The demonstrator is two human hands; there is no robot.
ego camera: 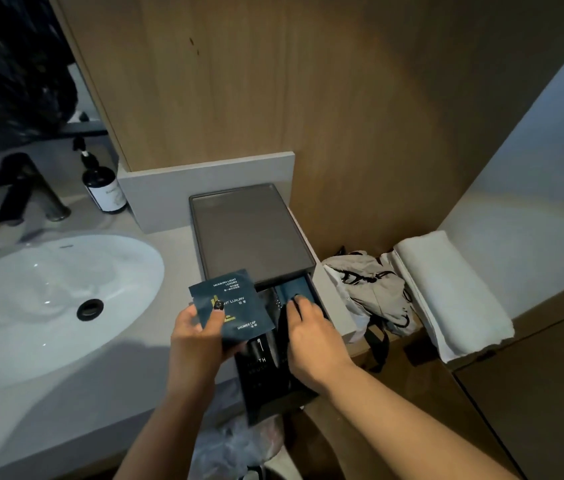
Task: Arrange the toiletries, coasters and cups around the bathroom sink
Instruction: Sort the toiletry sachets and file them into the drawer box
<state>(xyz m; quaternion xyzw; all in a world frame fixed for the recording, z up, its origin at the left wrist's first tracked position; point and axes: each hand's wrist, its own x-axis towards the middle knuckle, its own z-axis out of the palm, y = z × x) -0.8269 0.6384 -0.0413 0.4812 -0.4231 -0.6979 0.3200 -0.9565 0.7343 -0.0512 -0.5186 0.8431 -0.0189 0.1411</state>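
left hand (194, 336) | pinches packet (230, 304) marked "SHOWER CAP", "LIGHT LUXURY" || right hand (311, 336) | fingers curled on dark packet (292, 293) in drawer (273, 393)

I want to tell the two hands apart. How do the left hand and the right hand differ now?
The left hand holds a dark blue packet raised above the open drawer; the right hand reaches down into the drawer, fingers on its dark contents. Both are bare.
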